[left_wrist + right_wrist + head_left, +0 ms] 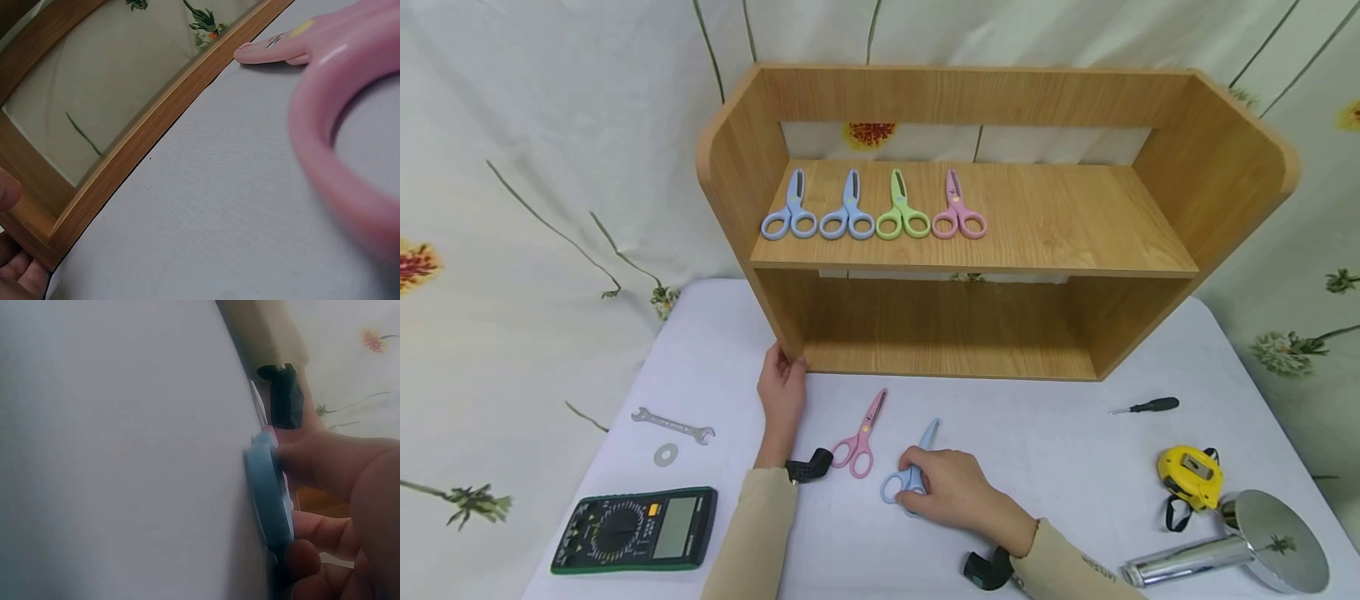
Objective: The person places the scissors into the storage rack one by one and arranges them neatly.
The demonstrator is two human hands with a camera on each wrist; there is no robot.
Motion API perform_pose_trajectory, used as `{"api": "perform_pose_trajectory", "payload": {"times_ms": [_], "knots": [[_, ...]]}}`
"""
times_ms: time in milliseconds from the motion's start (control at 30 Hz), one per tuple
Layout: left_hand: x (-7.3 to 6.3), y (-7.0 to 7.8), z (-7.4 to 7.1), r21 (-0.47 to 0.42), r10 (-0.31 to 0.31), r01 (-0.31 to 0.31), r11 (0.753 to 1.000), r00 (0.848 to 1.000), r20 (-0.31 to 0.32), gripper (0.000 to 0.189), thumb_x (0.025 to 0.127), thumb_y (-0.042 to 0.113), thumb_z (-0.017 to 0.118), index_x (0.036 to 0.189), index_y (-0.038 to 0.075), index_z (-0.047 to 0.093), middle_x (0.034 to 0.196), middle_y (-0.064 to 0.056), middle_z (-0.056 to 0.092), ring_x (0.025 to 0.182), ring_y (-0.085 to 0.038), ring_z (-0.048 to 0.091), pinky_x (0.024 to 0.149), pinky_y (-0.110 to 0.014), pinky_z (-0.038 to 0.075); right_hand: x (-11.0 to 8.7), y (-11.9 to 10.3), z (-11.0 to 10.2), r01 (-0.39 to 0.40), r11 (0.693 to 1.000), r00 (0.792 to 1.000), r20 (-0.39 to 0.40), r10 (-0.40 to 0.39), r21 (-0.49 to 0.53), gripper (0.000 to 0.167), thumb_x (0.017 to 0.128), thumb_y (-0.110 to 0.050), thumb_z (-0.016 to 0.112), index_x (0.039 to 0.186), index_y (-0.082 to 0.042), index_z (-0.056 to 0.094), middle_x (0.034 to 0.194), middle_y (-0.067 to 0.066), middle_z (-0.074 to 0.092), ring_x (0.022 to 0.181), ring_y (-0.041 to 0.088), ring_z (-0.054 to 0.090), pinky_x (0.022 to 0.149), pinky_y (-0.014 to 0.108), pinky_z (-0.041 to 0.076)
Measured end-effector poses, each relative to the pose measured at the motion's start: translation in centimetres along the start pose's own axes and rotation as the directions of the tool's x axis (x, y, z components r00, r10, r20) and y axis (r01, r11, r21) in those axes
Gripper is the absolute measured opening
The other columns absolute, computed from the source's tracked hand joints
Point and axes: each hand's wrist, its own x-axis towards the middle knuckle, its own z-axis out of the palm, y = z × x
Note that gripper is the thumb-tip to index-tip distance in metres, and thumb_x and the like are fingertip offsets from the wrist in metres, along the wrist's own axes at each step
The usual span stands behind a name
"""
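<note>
My left hand (782, 393) holds the front left lower corner of a wooden shelf (1000, 362); in the left wrist view its thumb (7, 190) is on the inner side and fingers curl at the outer corner. With my right hand (955, 492) I grip blue scissors (912, 481) by the handles, close over the white table, blades pointing away from me. Part of the handles is hidden under the fingers. Pink scissors (863, 437) lie between my two hands. On the upper board are two blue scissors (851, 204), green scissors (898, 207) and pink scissors (955, 207), side by side.
At the left lie a wrench (673, 424), a washer (666, 454) and a multimeter (634, 530). A screwdriver (1150, 405), a yellow tape measure (1192, 478) and a shiny metal object with a cylindrical handle and round head (1281, 542) are at the right.
</note>
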Motion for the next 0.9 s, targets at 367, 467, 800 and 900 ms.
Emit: {"api": "perform_pose_trajectory", "payload": {"times_ms": [367, 467, 800, 900], "knots": [[-0.13, 0.04, 0.06, 0.003, 0.010, -0.010, 1.000, 1.000, -0.006, 0.045, 0.100, 0.006, 0.055, 0.145, 0.000, 0.051, 0.144, -0.024, 0.058, 0.133, -0.034, 0.059, 0.113, -0.046, 0.049, -0.09, 0.07, 0.10, -0.002, 1.000, 1.000, 0.006, 0.002, 0.005, 0.028, 0.085, -0.036, 0.076, 0.106, -0.019, 0.069, 0.055, -0.016, 0.041, 0.052, 0.000, 0.036, 0.049, 0.018, 0.026], [-0.05, 0.18, 0.08, 0.002, 0.005, -0.005, 1.000, 1.000, -0.002, 0.045, 0.101, 0.007, 0.054, 0.145, 0.001, 0.051, 0.144, -0.024, 0.058, 0.133, -0.034, 0.059, 0.112, -0.046, 0.049, -0.06, 0.04, 0.04, 0.000, 1.000, 1.000, 0.000, 0.000, -0.001, 0.028, 0.085, -0.036, 0.076, 0.105, -0.019, 0.069, 0.055, -0.016, 0.041, 0.052, 0.000, 0.035, 0.049, 0.018, 0.026], [-0.12, 0.33, 0.07, 0.004, -0.005, 0.005, 1.000, 1.000, 0.003, 0.045, 0.102, 0.008, 0.054, 0.147, 0.004, 0.049, 0.144, -0.021, 0.057, 0.133, -0.033, 0.059, 0.113, -0.045, 0.049, 0.09, 0.05, 0.02, -0.003, 1.000, 1.000, 0.005, 0.003, -0.005, 0.028, 0.085, -0.036, 0.076, 0.106, -0.018, 0.070, 0.055, -0.016, 0.042, 0.053, 0.000, 0.037, 0.050, 0.017, 0.028], [-0.11, 0.26, 0.08, -0.007, -0.010, 0.010, 1.000, 1.000, 0.003, 0.046, 0.102, 0.007, 0.053, 0.147, 0.003, 0.049, 0.144, -0.022, 0.057, 0.132, -0.034, 0.059, 0.113, -0.045, 0.049, 0.10, 0.10, 0.07, -0.003, 1.000, 1.000, 0.006, 0.003, -0.008, 0.028, 0.085, -0.036, 0.076, 0.106, -0.018, 0.070, 0.055, -0.016, 0.042, 0.053, 0.000, 0.037, 0.050, 0.017, 0.028]]}}
